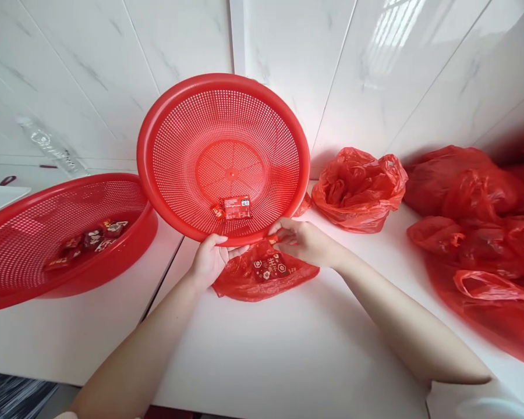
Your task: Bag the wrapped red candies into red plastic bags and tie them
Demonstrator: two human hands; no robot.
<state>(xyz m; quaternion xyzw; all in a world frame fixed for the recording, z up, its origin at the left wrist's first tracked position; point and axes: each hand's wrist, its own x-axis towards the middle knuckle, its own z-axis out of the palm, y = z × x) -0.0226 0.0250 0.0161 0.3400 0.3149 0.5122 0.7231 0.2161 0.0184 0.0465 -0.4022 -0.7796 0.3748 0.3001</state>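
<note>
My left hand (212, 260) grips the near rim of a round red mesh basket (231, 125), which is tilted so its inside faces me. Low inside it lie a small red box (237, 208) and a small red wrapped piece (218, 210). My right hand (303, 240) is pinched at the basket's lower right edge, on a small red and orange wrapped piece (273, 239). Under both hands a red plastic bag (248, 282) lies on the table, with a printed packet (271, 267) showing in it.
A second red basket (131, 247) with several wrapped pieces (94, 237) stands at the left. One bunched red bag (360, 189) is right of centre, and filled red bags (480, 233) lie far right. A clear bottle (52, 145) is by the tiled wall (288, 35).
</note>
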